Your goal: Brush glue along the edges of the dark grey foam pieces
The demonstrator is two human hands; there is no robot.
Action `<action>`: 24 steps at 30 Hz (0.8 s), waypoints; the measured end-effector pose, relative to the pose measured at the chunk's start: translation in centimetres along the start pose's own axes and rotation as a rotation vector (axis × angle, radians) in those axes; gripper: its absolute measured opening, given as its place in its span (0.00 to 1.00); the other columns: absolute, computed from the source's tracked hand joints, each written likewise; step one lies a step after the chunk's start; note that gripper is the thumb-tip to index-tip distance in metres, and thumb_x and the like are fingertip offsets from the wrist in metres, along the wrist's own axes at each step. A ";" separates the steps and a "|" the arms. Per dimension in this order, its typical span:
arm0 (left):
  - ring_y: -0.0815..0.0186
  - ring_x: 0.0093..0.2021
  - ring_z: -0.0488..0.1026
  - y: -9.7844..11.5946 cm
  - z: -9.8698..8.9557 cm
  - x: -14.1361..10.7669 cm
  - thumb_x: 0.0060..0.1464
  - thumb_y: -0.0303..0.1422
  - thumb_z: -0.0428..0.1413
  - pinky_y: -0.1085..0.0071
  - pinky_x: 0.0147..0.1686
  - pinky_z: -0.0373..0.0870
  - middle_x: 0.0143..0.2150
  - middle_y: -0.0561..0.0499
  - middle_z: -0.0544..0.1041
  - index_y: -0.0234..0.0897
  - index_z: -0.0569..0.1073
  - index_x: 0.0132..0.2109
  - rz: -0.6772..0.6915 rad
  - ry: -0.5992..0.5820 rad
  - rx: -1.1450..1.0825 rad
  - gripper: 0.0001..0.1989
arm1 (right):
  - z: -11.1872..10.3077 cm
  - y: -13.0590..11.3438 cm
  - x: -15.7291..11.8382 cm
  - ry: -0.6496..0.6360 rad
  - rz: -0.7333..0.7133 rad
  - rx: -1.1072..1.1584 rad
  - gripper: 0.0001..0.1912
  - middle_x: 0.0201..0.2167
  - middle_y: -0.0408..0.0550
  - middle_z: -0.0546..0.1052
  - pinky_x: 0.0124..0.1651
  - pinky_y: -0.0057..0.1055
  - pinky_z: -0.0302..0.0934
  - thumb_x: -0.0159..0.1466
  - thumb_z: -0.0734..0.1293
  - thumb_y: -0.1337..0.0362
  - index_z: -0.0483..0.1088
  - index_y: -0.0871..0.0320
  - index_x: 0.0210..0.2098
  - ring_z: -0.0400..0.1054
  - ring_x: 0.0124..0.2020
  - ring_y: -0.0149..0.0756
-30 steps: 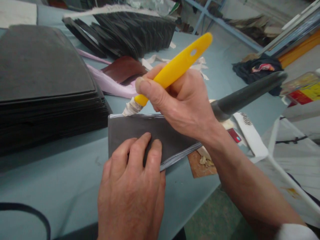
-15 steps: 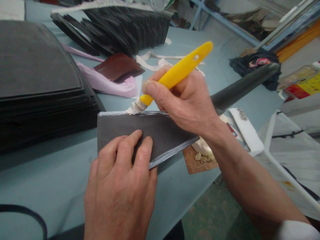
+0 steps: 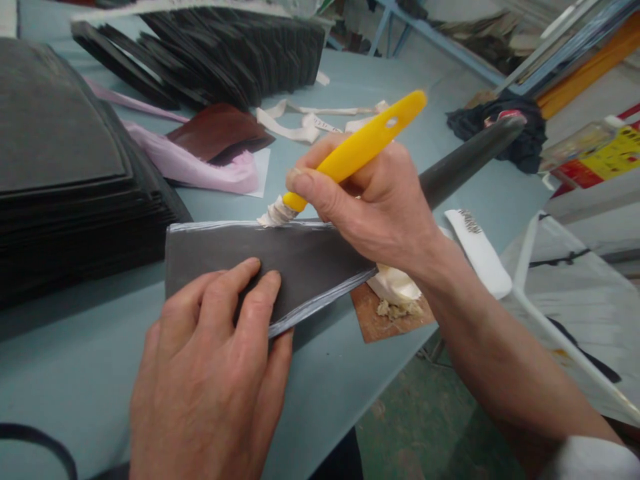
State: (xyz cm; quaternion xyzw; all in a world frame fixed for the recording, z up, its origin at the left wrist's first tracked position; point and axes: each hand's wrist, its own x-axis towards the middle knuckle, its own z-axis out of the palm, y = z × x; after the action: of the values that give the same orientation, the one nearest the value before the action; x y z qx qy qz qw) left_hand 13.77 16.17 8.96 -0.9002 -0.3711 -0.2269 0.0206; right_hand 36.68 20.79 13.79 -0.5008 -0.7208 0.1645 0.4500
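Observation:
My left hand [image 3: 215, 360] grips a stack of dark grey, leather-like pieces [image 3: 220, 253], its fingers pressed on top and the thumb at the near edge. White, wet-looking smears run along the stack's far and near edges. Pinched in my right hand [image 3: 370, 193] is a brush [image 3: 373, 140] with a yellow handle that has a hole near its end. The brush's whitish, wrapped-looking tip touches the stack's far edge. Beneath my right wrist, a brown board [image 3: 367, 320] bears a creamy white lump [image 3: 397, 287] and crumbly residue.
A tall pile of black sheets [image 3: 60, 127] stands at the left. Behind it lean many dark pieces [image 3: 240, 53] in a row. Brown leather [image 3: 217, 133], pink cloth [image 3: 200, 160] and white strips [image 3: 295, 127] lie between. A dark rod-like object [image 3: 465, 163] extends behind my right hand.
The brush tip has moved right along the stack's far edge. In view, the stack and my left hand have shifted left, with the table and its things shifting the same way.

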 end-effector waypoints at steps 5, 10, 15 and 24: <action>0.37 0.58 0.74 -0.2 0.2 -0.1 0.68 0.35 0.51 0.41 0.54 0.73 0.62 0.34 0.76 0.34 0.72 0.62 -0.007 -0.012 0.010 0.20 | -1.3 0.1 -0.8 -0.015 0.010 -0.068 0.21 0.30 0.40 0.76 0.40 0.29 0.65 0.73 0.70 0.45 0.76 0.55 0.33 0.67 0.30 0.29; 0.37 0.60 0.73 -0.3 0.2 -0.1 0.69 0.37 0.50 0.40 0.57 0.72 0.64 0.35 0.76 0.37 0.71 0.64 -0.034 -0.039 0.009 0.21 | -2.4 0.5 -1.9 0.005 -0.024 -0.050 0.17 0.32 0.40 0.78 0.41 0.30 0.66 0.73 0.71 0.48 0.76 0.53 0.35 0.70 0.33 0.31; 0.40 0.60 0.73 -0.3 -0.3 0.1 0.69 0.34 0.52 0.43 0.58 0.73 0.64 0.37 0.75 0.38 0.70 0.63 -0.023 -0.057 0.025 0.18 | -2.9 0.5 -2.8 0.027 0.057 -0.050 0.18 0.30 0.40 0.77 0.41 0.30 0.67 0.72 0.71 0.46 0.77 0.55 0.37 0.72 0.34 0.32; 0.36 0.58 0.74 0.1 -0.5 0.4 0.69 0.33 0.52 0.40 0.56 0.74 0.63 0.34 0.76 0.35 0.70 0.63 -0.004 -0.048 0.039 0.18 | -4.1 0.7 -4.5 0.124 0.151 -0.039 0.18 0.25 0.39 0.73 0.32 0.28 0.63 0.68 0.75 0.48 0.76 0.56 0.34 0.69 0.30 0.31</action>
State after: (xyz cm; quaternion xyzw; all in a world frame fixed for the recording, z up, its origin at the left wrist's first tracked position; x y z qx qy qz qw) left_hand 13.87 16.23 9.60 -0.9040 -0.3776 -0.1983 0.0286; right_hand 40.86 16.32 13.37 -0.5715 -0.6549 0.1523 0.4704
